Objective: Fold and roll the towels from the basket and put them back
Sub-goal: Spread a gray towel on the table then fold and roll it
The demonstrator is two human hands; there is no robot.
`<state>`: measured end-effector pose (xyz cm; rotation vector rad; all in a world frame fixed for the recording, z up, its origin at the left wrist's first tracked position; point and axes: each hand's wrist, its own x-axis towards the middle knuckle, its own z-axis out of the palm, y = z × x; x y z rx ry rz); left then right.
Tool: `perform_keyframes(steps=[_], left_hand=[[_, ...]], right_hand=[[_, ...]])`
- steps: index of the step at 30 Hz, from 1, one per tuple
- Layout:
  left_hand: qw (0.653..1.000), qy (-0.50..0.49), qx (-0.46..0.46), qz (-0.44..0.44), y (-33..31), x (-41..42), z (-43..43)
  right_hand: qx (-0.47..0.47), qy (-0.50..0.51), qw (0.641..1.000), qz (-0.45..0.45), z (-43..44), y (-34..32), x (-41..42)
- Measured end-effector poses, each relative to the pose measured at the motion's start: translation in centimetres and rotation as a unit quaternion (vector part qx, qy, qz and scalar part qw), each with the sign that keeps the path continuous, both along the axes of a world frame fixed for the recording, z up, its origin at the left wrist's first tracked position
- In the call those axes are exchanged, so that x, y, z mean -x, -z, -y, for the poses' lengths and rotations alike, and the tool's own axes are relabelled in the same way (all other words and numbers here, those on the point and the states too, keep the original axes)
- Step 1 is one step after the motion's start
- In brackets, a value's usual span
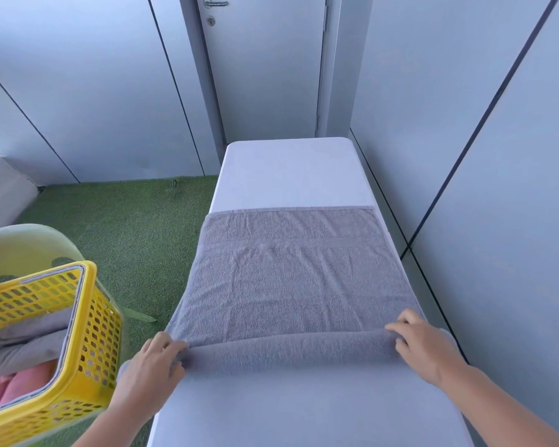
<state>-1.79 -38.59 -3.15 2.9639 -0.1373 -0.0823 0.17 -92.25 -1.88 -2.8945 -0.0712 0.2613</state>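
The left hand (155,359) has its fingers curled round the left end of the rolled part of the grey towel (291,279). The right hand (423,346) has its fingers bent over the right end, so both hands hold the roll (291,350) and neither lies open and flat. The roll is at the near edge of the towel. The rest of the towel lies flat on the long white table (288,169), reaching away from the person. I think the step now is rolling. To do it well, both hands should push at the same speed, so the roll goes straight and does not turn into a cone. It should be tight, with its two ends even with the towel's sides. The small creases ahead could be patted flat first. The yellow basket (91,317) is to the left, near the left hand. In it lie another grey cloth (20,343) and something pink (10,387), but the picture's edge cuts them off, so I cannot tell how many towels are there or if they are rolled. The fingertips are tucked into the cloth, so I cannot see just how they pinch.
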Motion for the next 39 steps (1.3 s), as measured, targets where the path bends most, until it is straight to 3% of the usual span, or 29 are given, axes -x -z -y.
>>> perform_keyframes(steps=[4,10,17,21,25,28,32,39], left_hand=[[0.998,0.013,0.056,-0.017,0.1,0.2,0.2],[0.998,0.020,-0.018,-0.055,0.4,0.1,0.1],[0.998,0.029,-0.022,-0.049,0.7,-0.3,0.4],[1.000,-0.004,-0.008,-0.021,0.0,0.0,0.6],[0.999,-0.012,0.034,0.004,-0.2,0.1,0.6],[1.000,0.015,0.018,-0.010,-0.5,0.3,0.4],[0.998,0.025,-0.036,-0.040,-0.1,0.3,0.3],[0.998,0.029,-0.047,-0.027,0.8,-0.6,0.2]], right_hand=[[-0.028,-0.037,0.998,-0.033,-0.1,0.3,0.0],[0.061,-0.075,0.994,-0.052,-0.3,0.8,-0.8],[0.076,-0.058,0.992,-0.083,-1.5,-2.1,-0.5],[0.036,-0.025,0.997,-0.057,-1.5,-2.1,-0.3],[-0.027,0.014,0.999,0.028,-1.0,-1.3,-0.4],[-0.045,-0.030,0.998,-0.015,-0.4,-0.7,-0.5],[0.015,-0.064,0.997,-0.038,-0.2,0.4,-0.9],[0.096,-0.064,0.992,-0.043,-1.6,-2.0,-1.3]])
